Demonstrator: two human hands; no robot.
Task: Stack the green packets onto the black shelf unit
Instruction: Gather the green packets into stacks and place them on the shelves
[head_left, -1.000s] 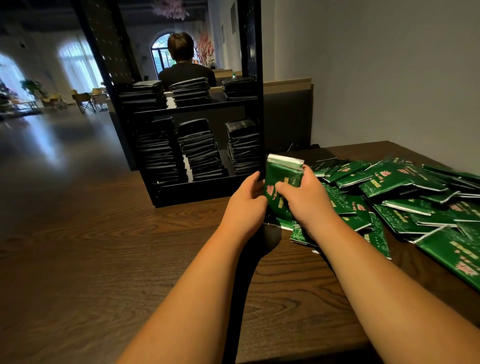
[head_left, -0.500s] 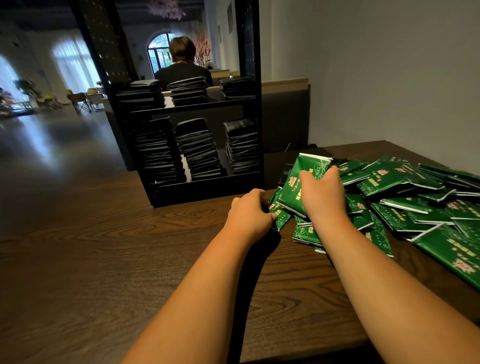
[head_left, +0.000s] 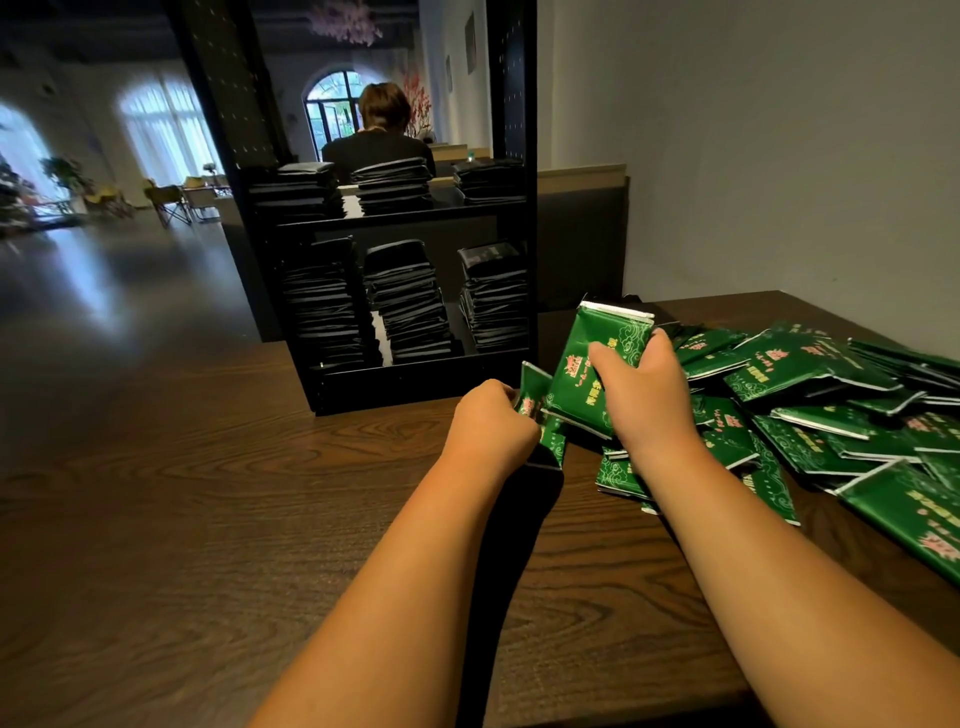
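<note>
Green packet (head_left: 576, 396) tilted in right hand (head_left: 649, 405), second packet (head_left: 535, 385) in left hand (head_left: 491, 421)

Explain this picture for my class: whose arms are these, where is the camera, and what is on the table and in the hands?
There is no machine here: a person wears a camera on the head, so you look down along their bare arms. The right hand grips a green packet, lifted and tilted; the left hand holds a second packet beside it. More loose packets lie heaped on the wooden table. Ahead stands the black shelf unit, already holding dark stacks.
</note>
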